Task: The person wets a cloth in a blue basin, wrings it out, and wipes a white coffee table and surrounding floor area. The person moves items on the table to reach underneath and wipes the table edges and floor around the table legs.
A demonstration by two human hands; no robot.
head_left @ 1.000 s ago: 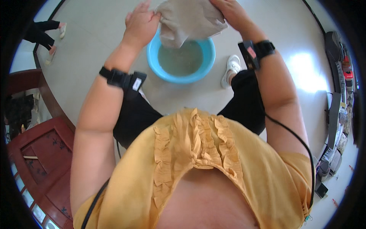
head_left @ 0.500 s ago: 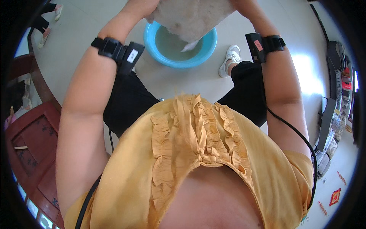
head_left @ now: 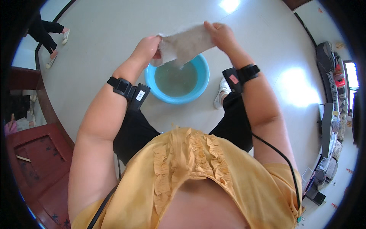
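Between my two hands a grey-beige cloth (head_left: 187, 44) is stretched out above a round light-blue basin (head_left: 177, 100). My left hand (head_left: 148, 49) is closed on the cloth's left end. My right hand (head_left: 221, 35) pinches its right end, with the thumb on top. The cloth's lower edge hangs over the far rim of the basin. Murky grey water (head_left: 176, 81) lies in the basin, which stands on the floor between my feet.
A dark red wooden piece of furniture (head_left: 40, 160) is at my left. Another person's legs and shoes (head_left: 53, 57) show at the far left. Along the right wall are bags and boxes (head_left: 329, 149). My white shoe (head_left: 222, 93) is right of the basin.
The cloth, spread wide and hanging down before, is now a narrower band held between my hands. My view has shifted, so the basin and cloth appear lower in the picture.
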